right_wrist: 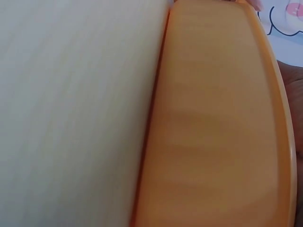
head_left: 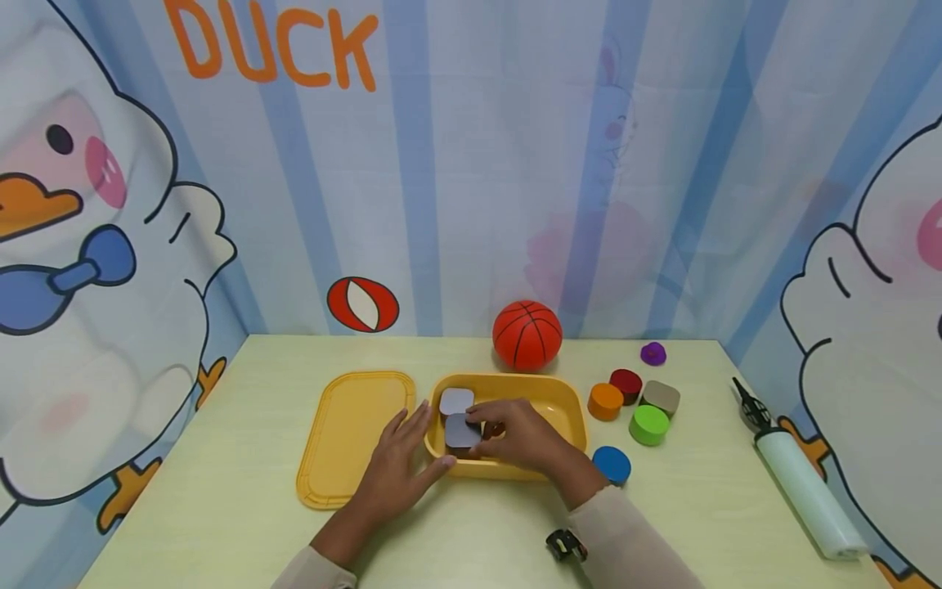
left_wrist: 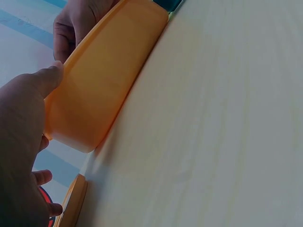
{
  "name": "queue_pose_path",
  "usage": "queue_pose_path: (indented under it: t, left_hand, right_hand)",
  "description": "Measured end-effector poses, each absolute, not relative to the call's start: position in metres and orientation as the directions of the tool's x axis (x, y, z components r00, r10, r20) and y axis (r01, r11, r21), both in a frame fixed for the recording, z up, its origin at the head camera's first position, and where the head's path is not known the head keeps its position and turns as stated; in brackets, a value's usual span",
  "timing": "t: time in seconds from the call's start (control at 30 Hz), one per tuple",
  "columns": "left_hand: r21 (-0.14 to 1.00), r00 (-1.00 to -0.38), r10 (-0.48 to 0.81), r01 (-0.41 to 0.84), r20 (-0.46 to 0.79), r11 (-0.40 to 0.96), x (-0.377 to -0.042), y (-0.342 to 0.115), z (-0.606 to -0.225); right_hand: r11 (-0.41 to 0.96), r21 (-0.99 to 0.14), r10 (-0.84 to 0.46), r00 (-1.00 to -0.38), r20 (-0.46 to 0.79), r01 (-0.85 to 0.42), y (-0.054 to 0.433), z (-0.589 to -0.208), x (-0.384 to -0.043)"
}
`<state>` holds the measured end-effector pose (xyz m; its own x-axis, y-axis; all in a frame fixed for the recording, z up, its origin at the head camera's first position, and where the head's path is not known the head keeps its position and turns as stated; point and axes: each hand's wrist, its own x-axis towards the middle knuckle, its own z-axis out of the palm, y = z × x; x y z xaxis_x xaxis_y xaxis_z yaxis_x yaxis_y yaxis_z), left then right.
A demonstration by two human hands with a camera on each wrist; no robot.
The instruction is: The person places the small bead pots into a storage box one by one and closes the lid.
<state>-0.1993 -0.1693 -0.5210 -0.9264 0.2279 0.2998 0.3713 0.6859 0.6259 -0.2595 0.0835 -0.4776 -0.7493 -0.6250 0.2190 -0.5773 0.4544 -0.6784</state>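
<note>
A yellow box [head_left: 508,470] stands on the table, its inside towards the head camera. At its left end sit two square blocks with pale grey-violet tops: a rear block [head_left: 456,401] and a front block [head_left: 463,431]. My right hand [head_left: 526,433] reaches over the front wall and pinches the front block at its right side with thumb and fingers. At the box's left end is my left hand [head_left: 401,466], its fingers extended along the side and its thumb at the front rim. The left wrist view shows that thumb [left_wrist: 49,78] against the rim.
Left of the box lies a flat yellow lid [head_left: 356,433]. To the right are orange [head_left: 606,402], red [head_left: 626,386], green [head_left: 649,425] and blue [head_left: 612,465] round blocks, plus a tan block [head_left: 661,397]. Behind stands a small basketball [head_left: 527,335]; a pale green cylinder [head_left: 809,491] lies far right.
</note>
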Motion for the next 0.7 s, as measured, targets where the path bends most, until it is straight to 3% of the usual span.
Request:
queue_pose_path:
  t: [0.7]
  left_hand:
    - [0.632,-0.932,0.220,0.358,0.288,0.687,-0.1997,-0.1691,-0.5220]
  right_hand:
    - [0.507,-0.673,-0.591,-0.785,0.182,-0.538,0.0773,-0.4752,-0.2582]
